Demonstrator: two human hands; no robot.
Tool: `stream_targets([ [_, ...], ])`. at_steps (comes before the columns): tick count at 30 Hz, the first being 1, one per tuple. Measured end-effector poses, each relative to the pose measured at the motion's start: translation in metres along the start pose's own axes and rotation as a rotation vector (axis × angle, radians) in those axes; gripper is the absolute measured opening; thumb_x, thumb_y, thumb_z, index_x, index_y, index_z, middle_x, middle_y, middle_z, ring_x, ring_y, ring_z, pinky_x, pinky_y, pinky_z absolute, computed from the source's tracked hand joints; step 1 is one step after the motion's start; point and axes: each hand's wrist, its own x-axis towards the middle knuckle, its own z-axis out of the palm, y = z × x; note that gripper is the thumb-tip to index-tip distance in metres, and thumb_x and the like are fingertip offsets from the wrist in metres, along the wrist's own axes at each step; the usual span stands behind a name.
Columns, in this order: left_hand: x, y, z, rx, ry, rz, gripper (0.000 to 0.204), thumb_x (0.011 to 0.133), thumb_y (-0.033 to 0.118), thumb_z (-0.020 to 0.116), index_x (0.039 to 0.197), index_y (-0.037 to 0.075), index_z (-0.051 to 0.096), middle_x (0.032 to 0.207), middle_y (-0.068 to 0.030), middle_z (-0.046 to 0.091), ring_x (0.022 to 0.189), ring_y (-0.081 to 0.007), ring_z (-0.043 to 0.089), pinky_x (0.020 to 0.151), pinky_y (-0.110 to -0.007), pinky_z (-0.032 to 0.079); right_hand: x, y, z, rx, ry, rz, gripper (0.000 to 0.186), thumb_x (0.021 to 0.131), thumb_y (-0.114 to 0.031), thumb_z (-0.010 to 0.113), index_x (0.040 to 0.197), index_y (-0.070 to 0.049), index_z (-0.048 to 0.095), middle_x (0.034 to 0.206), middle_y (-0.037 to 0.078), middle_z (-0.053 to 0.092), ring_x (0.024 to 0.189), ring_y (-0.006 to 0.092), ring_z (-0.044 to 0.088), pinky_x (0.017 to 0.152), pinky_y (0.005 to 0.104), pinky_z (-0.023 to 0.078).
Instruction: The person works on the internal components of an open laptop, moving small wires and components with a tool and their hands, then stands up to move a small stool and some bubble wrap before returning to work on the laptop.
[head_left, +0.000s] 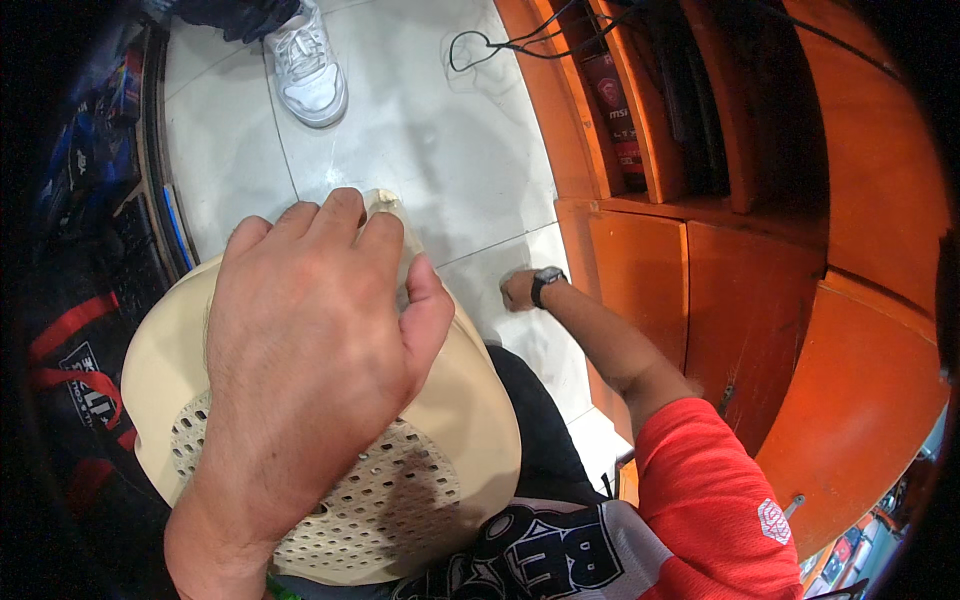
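Observation:
My left hand [310,310], large and near the camera, shows its back with the fingers curled and the thumb at the right. A clear plastic piece [385,203] with a small pale yellowish bit shows past the fingertips; the hand hides the rest of it. Below that hand is a beige plastic seat [470,385] with a panel of small holes. Farther right and lower down, my right hand [517,290] is closed, with a dark watch on its wrist. I cannot make out what, if anything, is in its fingers. Its arm has a red sleeve.
Orange wooden cabinets [640,280] with shelf slots line the right side. A black cable [490,45] hangs before them. On the pale tiled floor [420,110], a person's white shoe [310,75] stands at the top. A black bag [90,385] with red straps lies at the left.

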Motion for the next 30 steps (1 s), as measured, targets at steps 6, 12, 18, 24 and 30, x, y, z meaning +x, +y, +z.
stream_targets([
  [6,0.0,-0.002,0.003,0.003,0.045,0.026,0.019,0.089,0.015,0.07,0.103,0.001,0.07,0.095,-0.0137,0.065,0.088,-0.035,0.064,0.078,-0.048,0.046,-0.017,-0.025,0.025,0.21,0.06,0.16,0.069,0.081,-0.037,0.092,0.137,-0.009,0.063,0.141,0.026,0.059,0.132,0.0445,0.061,0.109,0.054,0.054],
  [12,0.0,-0.001,0.003,0.004,0.04,0.047,0.02,0.088,0.017,0.071,0.1,0.002,0.07,0.092,-0.0124,0.064,0.084,-0.0326,0.064,0.076,-0.045,0.046,-0.017,-0.025,0.055,0.264,0.2,0.165,0.067,0.084,-0.039,0.092,0.133,-0.007,0.06,0.136,0.027,0.059,0.128,0.0475,0.061,0.106,0.0551,0.055],
  [18,-0.002,-0.001,-0.001,-0.007,0.035,0.02,0.017,0.088,0.018,0.071,0.097,0.003,0.07,0.09,-0.0121,0.064,0.083,-0.0315,0.064,0.076,-0.044,0.046,-0.014,-0.029,0.062,0.26,0.316,0.179,0.06,0.088,-0.037,0.087,0.131,-0.005,0.059,0.133,0.028,0.057,0.125,0.0473,0.061,0.103,0.0551,0.055],
  [24,0.0,-0.002,0.001,-0.006,0.042,0.023,0.017,0.088,0.018,0.071,0.095,0.003,0.07,0.09,-0.0119,0.064,0.082,-0.0309,0.064,0.076,-0.044,0.045,-0.011,-0.027,0.068,0.272,0.346,0.154,0.058,0.089,-0.035,0.086,0.131,-0.004,0.058,0.134,0.029,0.056,0.124,0.0479,0.062,0.102,0.0548,0.056],
  [30,-0.002,-0.001,0.001,-0.002,0.037,0.026,0.016,0.088,0.017,0.072,0.094,0.003,0.069,0.09,-0.012,0.064,0.082,-0.0305,0.064,0.075,-0.043,0.045,-0.007,-0.025,0.077,0.282,0.384,0.157,0.057,0.089,-0.037,0.086,0.127,-0.005,0.057,0.129,0.028,0.057,0.121,0.0499,0.062,0.1,0.0561,0.056],
])
